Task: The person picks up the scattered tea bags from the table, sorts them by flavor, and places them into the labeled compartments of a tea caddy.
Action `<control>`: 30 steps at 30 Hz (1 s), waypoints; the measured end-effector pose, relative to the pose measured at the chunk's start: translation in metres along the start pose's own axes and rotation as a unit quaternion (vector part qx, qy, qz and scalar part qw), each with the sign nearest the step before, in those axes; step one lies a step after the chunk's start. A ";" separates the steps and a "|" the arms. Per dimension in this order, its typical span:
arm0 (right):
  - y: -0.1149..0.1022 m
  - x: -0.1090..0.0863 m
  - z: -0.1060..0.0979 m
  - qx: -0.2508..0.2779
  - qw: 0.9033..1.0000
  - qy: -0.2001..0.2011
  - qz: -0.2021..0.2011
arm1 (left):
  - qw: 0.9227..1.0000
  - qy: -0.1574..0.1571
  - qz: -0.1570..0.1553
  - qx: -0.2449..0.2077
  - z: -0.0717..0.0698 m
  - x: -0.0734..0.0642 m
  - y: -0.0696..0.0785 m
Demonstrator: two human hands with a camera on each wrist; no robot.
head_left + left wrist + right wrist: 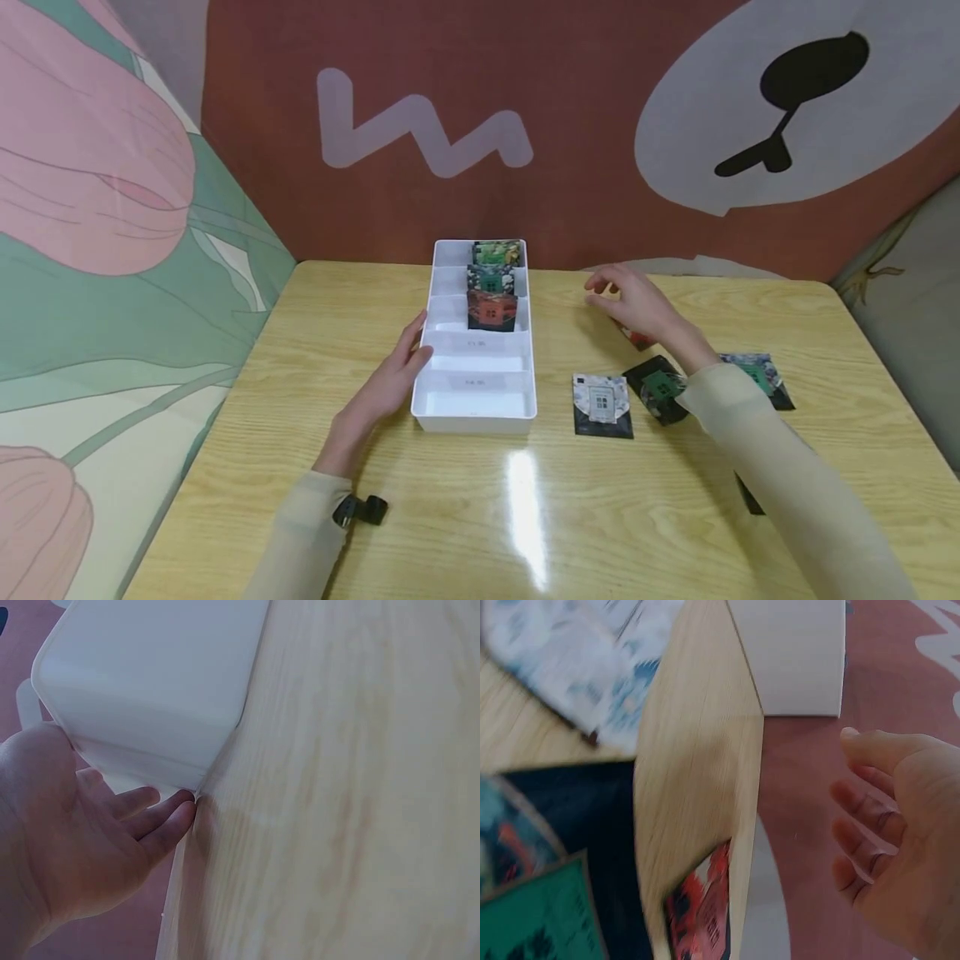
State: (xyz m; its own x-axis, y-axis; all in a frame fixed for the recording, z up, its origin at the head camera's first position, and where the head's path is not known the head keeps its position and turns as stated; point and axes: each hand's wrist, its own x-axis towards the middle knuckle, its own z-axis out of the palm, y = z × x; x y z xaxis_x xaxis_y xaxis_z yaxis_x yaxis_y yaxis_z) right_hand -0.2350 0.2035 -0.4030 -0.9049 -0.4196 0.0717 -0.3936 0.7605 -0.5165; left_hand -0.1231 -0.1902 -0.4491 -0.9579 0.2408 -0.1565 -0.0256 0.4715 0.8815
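Observation:
My left hand (386,383) rests against the left side of a white divided storage box (474,423); the left wrist view shows its fingertips at the box's lower edge. Three printed sachets stand in the far compartments: a green one (498,252), a dark teal one (491,280) and a red one (492,312). Over the table to the right of the box, my right hand (637,302) hangs with loosely bent fingers and holds nothing. Beneath it, partly hidden, lies a red sachet (634,336), also visible in the right wrist view (705,911).
Nearer on the wooden table (420,517) lie a white-and-black sachet (603,405), a black one with a green label (660,388) and a bluish one (759,375). The right sleeve covers most of another dark packet (749,497). A patterned cloth backdrop (465,208) borders the far edge.

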 end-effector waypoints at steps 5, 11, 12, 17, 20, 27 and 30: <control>0.019 -0.009 -0.004 -0.006 1.000 -0.026 0.009 | 1.000 0.001 0.002 -0.002 0.000 0.000 -0.001; 0.038 -0.020 -0.011 -0.015 0.999 -0.036 0.034 | 1.000 0.001 0.002 -0.006 0.001 -0.001 -0.002; 0.040 -0.022 -0.012 -0.016 0.998 -0.038 0.041 | 1.000 0.001 0.002 -0.007 0.001 -0.001 -0.001; 0.049 -0.033 -0.016 -0.016 0.997 -0.053 0.059 | 1.000 0.000 0.007 -0.014 0.000 0.000 -0.001; 0.054 -0.037 -0.017 -0.022 0.996 -0.058 0.066 | 1.000 0.001 0.006 -0.011 0.001 0.000 -0.001; 0.065 -0.045 -0.018 -0.048 0.993 -0.052 0.095 | 1.000 0.000 0.002 -0.008 0.001 0.000 0.000; 0.069 -0.046 -0.019 -0.067 0.991 -0.059 0.101 | 1.000 0.002 0.000 -0.008 0.001 0.000 0.000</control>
State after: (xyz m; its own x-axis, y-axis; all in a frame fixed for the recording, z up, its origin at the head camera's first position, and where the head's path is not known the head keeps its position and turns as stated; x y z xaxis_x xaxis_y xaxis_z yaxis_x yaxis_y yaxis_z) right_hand -0.2235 0.2854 -0.4256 -0.9456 -0.3001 -0.1258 -0.2305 0.8906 -0.3920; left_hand -0.1227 -0.1892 -0.4501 -0.9593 0.2370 -0.1536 -0.0291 0.4580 0.8885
